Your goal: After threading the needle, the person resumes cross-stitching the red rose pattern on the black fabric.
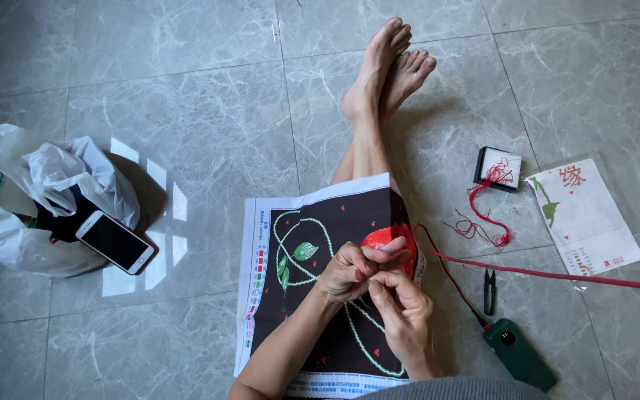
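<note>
both my hands meet over the cloth (312, 296) on my lap. my right hand (403, 315) is nearest me, fingers curled with thumb and forefinger pinched tight together; i take it they hold a needle or thread, but it is too small to tell. my left hand (353, 268) sits just beyond and to the left, touching the right, its fingers folded around the cloth's right edge by the red patch (387, 237), which it bunches up.

the cloth lies under both hands, its long axis running near to far along my legs. most of it spreads left of the grip: black ground, green stem and leaf pattern, white border with a colour key down the left side. the red patch is just beyond my left fingers, so the left hand is nearer to it and the right comes at it from the near side.

outward on the right floor: a red cord (542, 272) runs off right from beside the patch, small snips (489, 290) lie near it, a green device (518, 354) sits nearer me. farther right are a thread card (498, 169) with loose red thread (487, 218) trailing, and a pattern sheet (587, 215). my crossed feet (390, 63) stretch far ahead. well to the left, a phone (115, 242) rests against a white bag (38, 200).
</note>
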